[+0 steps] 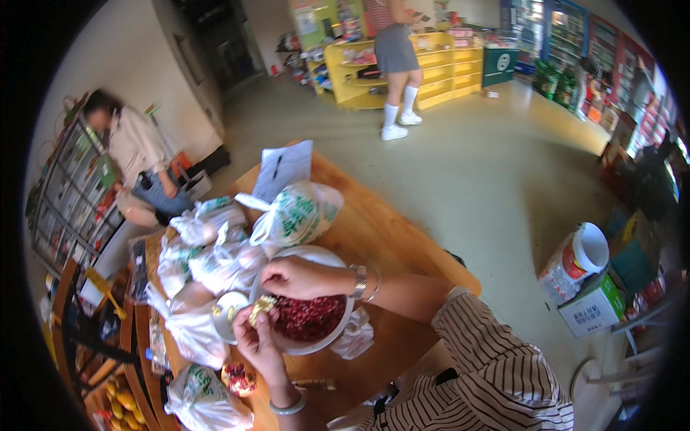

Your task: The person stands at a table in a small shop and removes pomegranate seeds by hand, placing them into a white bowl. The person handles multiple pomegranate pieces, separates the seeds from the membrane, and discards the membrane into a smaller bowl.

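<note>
My left hand (pixel 259 339) pinches a pale yellow piece of pomegranate membrane (pixel 263 306) at the near left rim of a large white bowl (pixel 342 327). Many red pomegranate seeds (pixel 310 318) lie in that bowl. Over its far side is my right hand (pixel 296 277), fingers curled; whether it holds anything is hidden. Just left of the large bowl, a small white bowl (pixel 223 329) contains yellowish scraps. A partly opened pomegranate (pixel 239 380) rests on the wooden table (pixel 372 215) beside my left forearm. Crumpled white tissue (pixel 356 335) touches the large bowl's right side.
Several knotted plastic bags (pixel 229 264) crowd the table's left side, and another bulging bag (pixel 302 213) sits behind the bowl near a paper sheet (pixel 283 169). One person (pixel 137 145) stands at left, another (pixel 396 54) by yellow shelves (pixel 436 70). A white bucket (pixel 590 248) is at right.
</note>
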Tool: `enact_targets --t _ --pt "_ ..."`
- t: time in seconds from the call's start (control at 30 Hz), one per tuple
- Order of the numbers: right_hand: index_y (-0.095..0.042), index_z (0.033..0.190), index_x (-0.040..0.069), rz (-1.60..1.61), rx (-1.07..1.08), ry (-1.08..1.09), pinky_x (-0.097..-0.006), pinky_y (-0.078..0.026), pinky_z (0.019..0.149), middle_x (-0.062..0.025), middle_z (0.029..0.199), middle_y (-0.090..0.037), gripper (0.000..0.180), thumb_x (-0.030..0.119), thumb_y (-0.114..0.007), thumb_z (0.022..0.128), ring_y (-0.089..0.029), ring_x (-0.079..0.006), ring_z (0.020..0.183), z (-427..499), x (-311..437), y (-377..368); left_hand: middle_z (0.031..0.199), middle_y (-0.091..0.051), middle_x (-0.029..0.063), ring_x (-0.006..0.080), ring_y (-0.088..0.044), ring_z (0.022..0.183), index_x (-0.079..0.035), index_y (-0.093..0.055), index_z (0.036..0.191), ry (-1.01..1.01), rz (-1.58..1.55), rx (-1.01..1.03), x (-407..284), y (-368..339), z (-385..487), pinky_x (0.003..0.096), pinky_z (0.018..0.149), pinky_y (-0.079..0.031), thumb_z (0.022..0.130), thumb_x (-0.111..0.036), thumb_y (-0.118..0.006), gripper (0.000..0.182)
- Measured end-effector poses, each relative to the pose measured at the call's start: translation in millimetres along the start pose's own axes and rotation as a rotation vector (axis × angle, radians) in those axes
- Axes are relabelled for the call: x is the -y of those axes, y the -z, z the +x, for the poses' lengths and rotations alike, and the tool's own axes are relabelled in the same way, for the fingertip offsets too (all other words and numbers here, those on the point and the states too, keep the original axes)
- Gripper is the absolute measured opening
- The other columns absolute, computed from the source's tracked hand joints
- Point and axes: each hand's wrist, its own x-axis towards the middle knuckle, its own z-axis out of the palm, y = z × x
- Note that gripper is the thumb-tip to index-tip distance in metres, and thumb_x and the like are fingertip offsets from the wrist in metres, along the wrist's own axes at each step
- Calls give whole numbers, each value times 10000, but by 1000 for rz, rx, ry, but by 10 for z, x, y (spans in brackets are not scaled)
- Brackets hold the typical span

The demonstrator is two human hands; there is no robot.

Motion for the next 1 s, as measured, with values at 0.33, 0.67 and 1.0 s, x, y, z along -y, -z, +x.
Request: enact_targets --t 0.33,0.67,1.0 --pt "-653 1053 -64 44 195 153 -366 -514 789 -221 979 -673 319 176 -728 856 -666 -295 918 -93 365 6 1099 -603 62 128 -624 936 -35 -524 1214 3 -73 22 -5 37 16 245 789 -574 969 -67 -619 264" --pt "-646 1020 -33 4 143 169 -371 -501 783 -183 957 -691 235 155 -672 883 -663 -309 873 -185 381 105 1293 -559 108 194 -603 1099 -44 -473 1359 102 -51 129 -4 -3 15 315 929 -522 1014 -157 -563 374" --pt "-589 1168 28 -40 -203 -149 -332 -548 731 -103 1049 -637 245 120 -618 943 -630 -195 861 -724 150 1127 1338 -526 133 265 -633 1083 -44 -409 1410 -114 296 26 -22 91 7 362 886 -549 1043 -178 -491 399"
